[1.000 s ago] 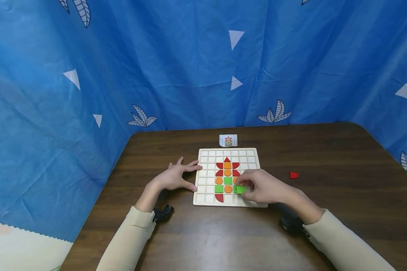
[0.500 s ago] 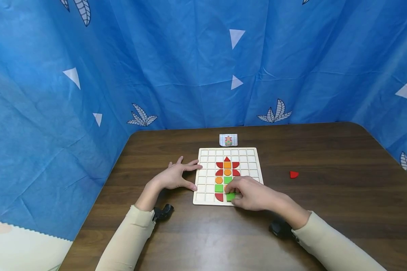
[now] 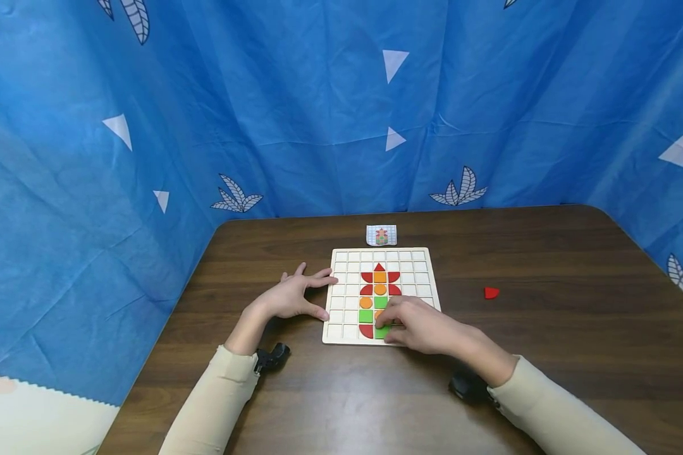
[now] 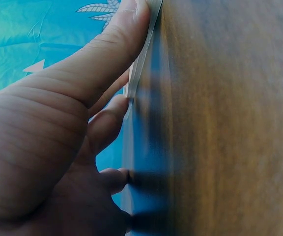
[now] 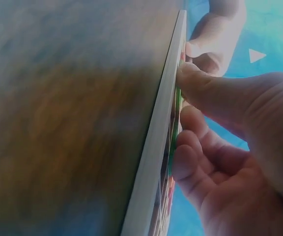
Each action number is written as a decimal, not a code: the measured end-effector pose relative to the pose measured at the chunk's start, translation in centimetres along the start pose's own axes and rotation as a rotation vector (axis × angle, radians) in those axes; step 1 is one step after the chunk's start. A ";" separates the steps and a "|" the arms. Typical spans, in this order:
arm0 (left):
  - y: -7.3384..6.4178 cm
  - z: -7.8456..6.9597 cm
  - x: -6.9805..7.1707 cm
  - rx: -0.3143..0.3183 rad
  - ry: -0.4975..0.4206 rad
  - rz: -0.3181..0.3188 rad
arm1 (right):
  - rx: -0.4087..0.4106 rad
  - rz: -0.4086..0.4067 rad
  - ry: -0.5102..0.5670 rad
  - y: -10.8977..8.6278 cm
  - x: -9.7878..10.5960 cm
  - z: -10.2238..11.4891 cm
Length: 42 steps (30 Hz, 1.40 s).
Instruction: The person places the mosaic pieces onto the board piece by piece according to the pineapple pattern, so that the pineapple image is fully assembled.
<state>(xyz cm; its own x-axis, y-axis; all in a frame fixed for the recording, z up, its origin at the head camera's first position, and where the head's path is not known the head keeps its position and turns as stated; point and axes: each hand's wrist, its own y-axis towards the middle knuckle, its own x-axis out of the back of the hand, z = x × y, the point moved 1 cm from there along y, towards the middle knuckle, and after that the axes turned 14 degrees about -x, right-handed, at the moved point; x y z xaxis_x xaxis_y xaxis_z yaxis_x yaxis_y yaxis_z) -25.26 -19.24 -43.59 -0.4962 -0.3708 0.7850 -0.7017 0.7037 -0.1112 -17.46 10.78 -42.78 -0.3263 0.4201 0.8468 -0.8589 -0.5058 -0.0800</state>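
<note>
On the table lies a white gridded board point(image 3: 341, 257) with flat coloured tiles set in its cells. My left hand point(image 3: 286, 299) rests along the board's left edge, thumb and fingers spread and touching it. Over the lower part of the board, my right hand point(image 3: 424, 325) pinches a green square tile point(image 3: 382, 333) at the bottom row, beside a red quarter-round tile point(image 3: 366, 332). In the right wrist view the thumb and fingers point(image 5: 185, 162) are down at the board's surface. This hand hides the tiles to the right of the middle column.
A loose red quarter-round tile point(image 3: 491, 292) lies on the brown table point(image 3: 546, 272) to the right of the board. Behind the board is a small printed picture card point(image 3: 381, 235). A blue curtain point(image 3: 296, 114) hangs past the table's far edge.
My right hand has moved left and slightly down with the green square tile, from beside the second-lowest row to the bottom row's middle cell. The left hand has stayed at the board's edge.
</note>
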 end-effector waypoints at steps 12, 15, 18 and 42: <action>0.0 0.2 -0.1 -0.002 -0.002 -0.002 | -0.092 -0.013 0.104 -2.0 2.3 -3.0; -0.1 0.1 -0.1 -0.006 0.007 -0.004 | -0.160 -0.062 0.122 -3.0 3.3 -4.6; -0.2 0.0 -0.1 -0.012 0.005 -0.005 | -0.230 -0.104 0.120 -3.9 4.2 -6.2; -0.2 -0.2 -0.2 0.000 -0.012 -0.011 | -0.516 -0.208 0.017 -6.7 7.8 -14.5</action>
<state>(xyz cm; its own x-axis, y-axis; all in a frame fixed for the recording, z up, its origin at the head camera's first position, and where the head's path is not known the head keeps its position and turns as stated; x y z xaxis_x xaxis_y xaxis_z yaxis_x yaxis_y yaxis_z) -24.93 -19.18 -43.60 -0.4945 -0.3863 0.7786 -0.7075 0.6993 -0.1024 -19.93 28.35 -43.25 -0.1323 0.4860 0.8639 -0.9863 0.0217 -0.1633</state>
